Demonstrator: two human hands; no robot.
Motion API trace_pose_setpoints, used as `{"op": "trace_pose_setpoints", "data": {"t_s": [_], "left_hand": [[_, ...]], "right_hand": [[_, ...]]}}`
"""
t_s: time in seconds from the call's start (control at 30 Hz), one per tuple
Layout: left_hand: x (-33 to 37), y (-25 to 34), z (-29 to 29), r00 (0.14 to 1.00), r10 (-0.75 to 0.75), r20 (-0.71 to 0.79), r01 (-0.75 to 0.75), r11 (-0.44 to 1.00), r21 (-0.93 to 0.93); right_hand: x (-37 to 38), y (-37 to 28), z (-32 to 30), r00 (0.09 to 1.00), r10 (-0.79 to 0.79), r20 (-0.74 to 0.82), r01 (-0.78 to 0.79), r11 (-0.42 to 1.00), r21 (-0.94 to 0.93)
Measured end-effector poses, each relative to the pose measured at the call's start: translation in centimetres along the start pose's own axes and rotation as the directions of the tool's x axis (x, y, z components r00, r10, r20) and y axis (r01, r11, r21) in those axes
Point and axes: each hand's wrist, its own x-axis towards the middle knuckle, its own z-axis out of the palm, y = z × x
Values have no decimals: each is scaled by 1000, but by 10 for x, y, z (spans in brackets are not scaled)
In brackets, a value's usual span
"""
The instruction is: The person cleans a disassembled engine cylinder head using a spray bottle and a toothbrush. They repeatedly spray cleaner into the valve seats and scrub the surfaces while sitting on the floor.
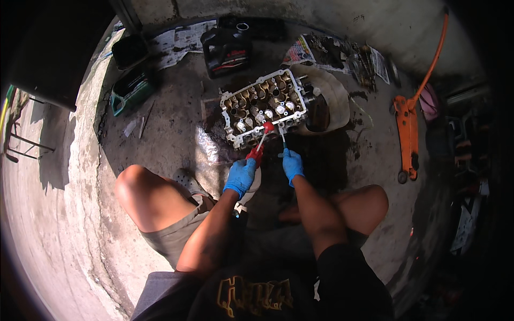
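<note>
An engine cylinder head (263, 106) lies on the oily concrete floor in front of me, its valve side up. In a blue glove, my left hand (241, 176) grips a red-handled tool (261, 143) whose red tip rests at the near edge of the head. My right hand (292, 165), also gloved in blue, holds a thin green-handled tool (283, 140) pointed at the same edge. Both hands sit side by side just below the head. My bare knees flank them.
A black oil jug (227, 49) stands behind the head. A green tray (130, 92) and a black container (128, 51) sit at the left. An orange floor jack (408, 125) lies at the right. Newspapers with parts (342, 56) cover the far floor.
</note>
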Motion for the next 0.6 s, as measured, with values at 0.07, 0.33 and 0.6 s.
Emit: {"op": "trace_pose_setpoints", "data": {"t_s": [0.07, 0.33, 0.6], "left_hand": [[0, 0, 1, 998, 43, 36, -44, 998, 46], [-7, 8, -2, 996, 8, -85, -2, 997, 75], [-12, 17, -6, 989, 122, -87, -111, 987, 120]], "right_hand": [[-11, 2, 1, 1000, -2, 6, 3, 989, -146], [-36, 0, 10, 999, 7, -54, -30, 898, -439], [16, -45, 2, 802, 401, 442, -422, 905, -55]]}}
